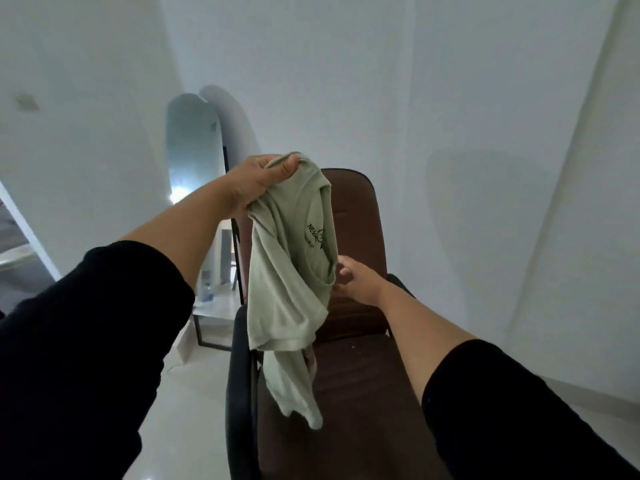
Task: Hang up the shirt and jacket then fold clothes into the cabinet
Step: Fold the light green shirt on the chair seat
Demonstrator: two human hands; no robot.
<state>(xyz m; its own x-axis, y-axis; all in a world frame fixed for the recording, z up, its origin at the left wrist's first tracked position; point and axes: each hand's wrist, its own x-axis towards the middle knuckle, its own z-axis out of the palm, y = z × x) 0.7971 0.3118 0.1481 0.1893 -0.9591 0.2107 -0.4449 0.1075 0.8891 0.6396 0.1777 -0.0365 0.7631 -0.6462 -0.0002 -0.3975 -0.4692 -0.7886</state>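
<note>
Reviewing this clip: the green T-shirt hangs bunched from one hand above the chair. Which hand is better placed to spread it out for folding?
Probably the right hand: it is open and free, reaching beside the hanging green T-shirt, while the left hand already grips its bunched top.

Count from my feed: 2 hands, 1 shirt, 1 chair, 1 mirror.

I see 2 hands: left hand (258, 181) and right hand (356, 278), each w/ 1 black sleeve, so 2 sleeves total. 1 pale green shirt (291, 271) w/ 1 dark printed logo on it. 1 brown chair (353, 341) w/ 2 black armrests in view. 1 arched floor mirror (194, 150) at the wall. Approx 1 small bottle-like item low by the mirror, too small for me to tell.
</note>
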